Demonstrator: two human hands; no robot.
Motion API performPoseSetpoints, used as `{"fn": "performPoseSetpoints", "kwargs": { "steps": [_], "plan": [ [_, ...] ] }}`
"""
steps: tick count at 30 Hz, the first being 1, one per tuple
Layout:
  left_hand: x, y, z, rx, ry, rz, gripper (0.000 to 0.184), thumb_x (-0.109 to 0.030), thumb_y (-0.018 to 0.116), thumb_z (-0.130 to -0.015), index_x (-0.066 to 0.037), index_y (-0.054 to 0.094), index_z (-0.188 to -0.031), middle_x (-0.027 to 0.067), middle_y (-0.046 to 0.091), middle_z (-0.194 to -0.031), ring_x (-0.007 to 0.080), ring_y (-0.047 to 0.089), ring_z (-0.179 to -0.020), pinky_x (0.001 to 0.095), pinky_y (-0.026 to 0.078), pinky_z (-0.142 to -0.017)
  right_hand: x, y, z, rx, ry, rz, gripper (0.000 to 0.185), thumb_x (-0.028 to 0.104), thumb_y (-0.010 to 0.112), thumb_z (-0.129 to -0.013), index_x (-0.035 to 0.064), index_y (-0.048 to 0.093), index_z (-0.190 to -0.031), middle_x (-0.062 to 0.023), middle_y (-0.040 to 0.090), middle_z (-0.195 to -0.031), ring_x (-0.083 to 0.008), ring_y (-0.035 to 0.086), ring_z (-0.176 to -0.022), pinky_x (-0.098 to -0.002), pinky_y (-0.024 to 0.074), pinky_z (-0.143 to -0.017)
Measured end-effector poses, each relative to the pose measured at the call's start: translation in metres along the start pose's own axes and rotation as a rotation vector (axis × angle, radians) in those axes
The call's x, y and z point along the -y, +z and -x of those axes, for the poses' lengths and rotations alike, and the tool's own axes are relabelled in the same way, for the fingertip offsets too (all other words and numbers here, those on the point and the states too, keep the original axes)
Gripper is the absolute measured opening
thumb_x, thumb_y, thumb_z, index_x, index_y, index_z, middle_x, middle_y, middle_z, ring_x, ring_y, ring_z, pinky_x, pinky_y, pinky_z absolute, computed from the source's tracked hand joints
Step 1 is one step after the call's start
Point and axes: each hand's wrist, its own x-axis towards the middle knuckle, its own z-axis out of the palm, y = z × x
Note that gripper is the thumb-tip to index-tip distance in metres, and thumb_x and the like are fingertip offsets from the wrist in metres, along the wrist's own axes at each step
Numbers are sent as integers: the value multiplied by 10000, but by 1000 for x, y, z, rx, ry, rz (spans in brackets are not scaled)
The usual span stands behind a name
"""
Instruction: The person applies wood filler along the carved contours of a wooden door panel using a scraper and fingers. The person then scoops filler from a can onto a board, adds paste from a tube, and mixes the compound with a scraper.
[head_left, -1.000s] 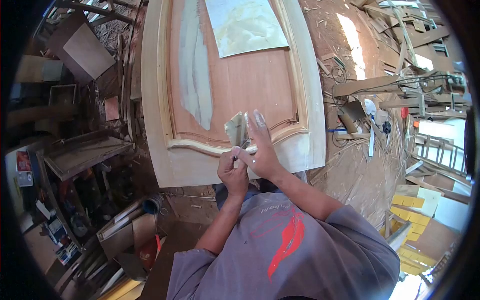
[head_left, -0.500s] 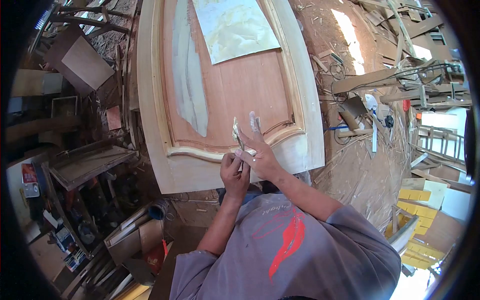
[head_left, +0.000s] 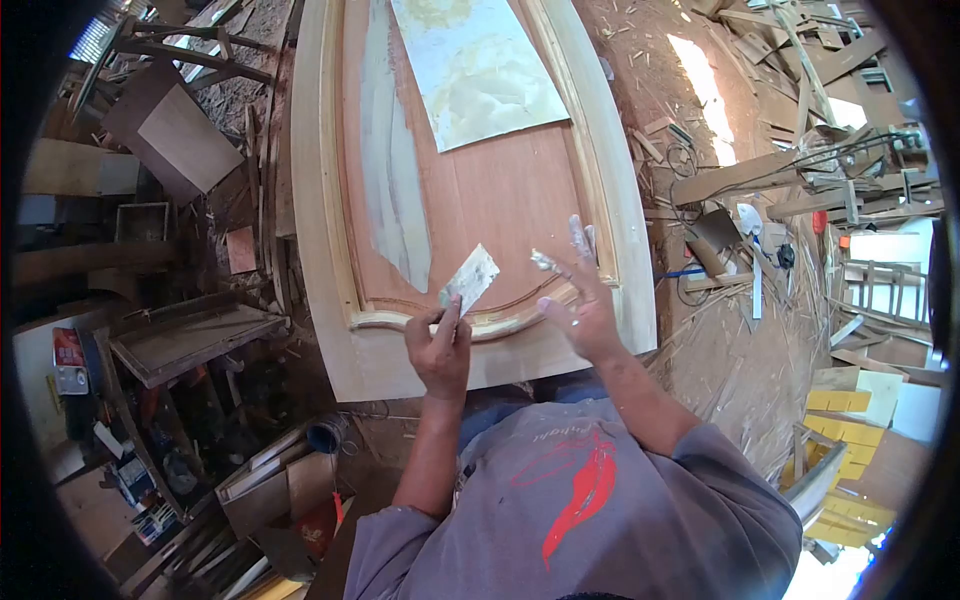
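My left hand [head_left: 440,357] pinches a small flat putty scraper [head_left: 474,279], its pale blade smeared and pointing up and away from me. To the right, my right hand [head_left: 590,312] is open, fingers spread, with a dab of cream putty [head_left: 543,261] on one fingertip and whitish residue on the others. Both hands are over the near end of a wooden door [head_left: 480,372] with a curved moulding. On its reddish panel [head_left: 480,200] runs a long grey-white filler patch [head_left: 392,190]. A white sheet [head_left: 485,80] smeared with yellowish putty rests at the panel's far part.
Left of the door stands a dark wooden bench frame [head_left: 195,335] among boards and tools. A blue-grey can [head_left: 325,436] is near the lower left. Wood scraps and a beam with cables [head_left: 735,177] lie to the right, with yellow blocks [head_left: 840,430] farther down.
My hands have moved apart. The right hand has let go of the scraper and shifted right with putty on a finger. The scraper stays in my left hand, its flat face now visible.
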Motion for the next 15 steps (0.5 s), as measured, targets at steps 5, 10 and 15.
{"fn": "performPoseSetpoints", "kwargs": {
  "steps": [5,10,15],
  "plan": [
    [5,-28,-28,0,217,-66,482,-6,799,-742,-158,809,-1200,64,673,-1056,261,642,-981,417,524,-851,-16,-20,-5,137,68,-115,600,59,766,-796,114,695,-1389,-210,236,-1751,-336,25,-1658,-481,74,-1304],
    [0,-39,-44,8,289,25,430,-12,798,-736,-156,814,-1141,66,710,-1161,294,650,-1044,415,542,-910,-11,-16,-6,274,2,-88,595,120,772,-773,114,712,-1365,-197,245,-1752,-337,27,-1659,-485,84,-1305],
    [-1,-41,-45,21,282,101,436,-4,794,-719,-158,814,-1126,67,717,-1138,301,654,-1059,418,546,-922,-14,-11,0,319,12,-125,611,95,739,-722,146,738,-1331,-188,262,-1748,-354,34,-1657,-491,113,-1305]
  ]
}}
